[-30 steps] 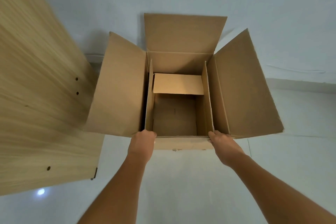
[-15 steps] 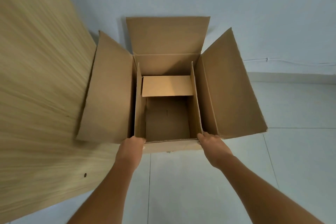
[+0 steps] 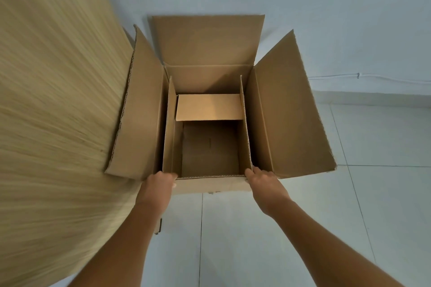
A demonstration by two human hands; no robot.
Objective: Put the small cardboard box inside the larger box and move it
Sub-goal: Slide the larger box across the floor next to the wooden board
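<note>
Gripping the near corners of the larger box (image 3: pixel 291 109), both hands are clamping down on cardboard: the left hand (image 3: pixel 161 185) is wrapping over the near left corner and the right hand (image 3: pixel 262 182) over the near right one, fingers curling over the rim. Nested inside, the small cardboard box (image 3: pixel 210 144) is sitting open and empty, side flaps standing upright against the big box's walls and its far flap folding in over the opening. Both are looking like plain brown corrugated board, clean, with crisp fluted edges showing. Judging by that, the load is going to be light but bulky (nothing in there but air), stiff along the creases and floppy at the flaps, so holding the rim at the corners is making sense; the wide outer flaps are splaying out and could snag the wooden panel (image 3: pixel 51 112) just beside the left flap. Underneath, the tiled floor (image 3: pixel 256 240) is showing pale, and the box seems to be off it, though I cannot tell for sure.
</note>
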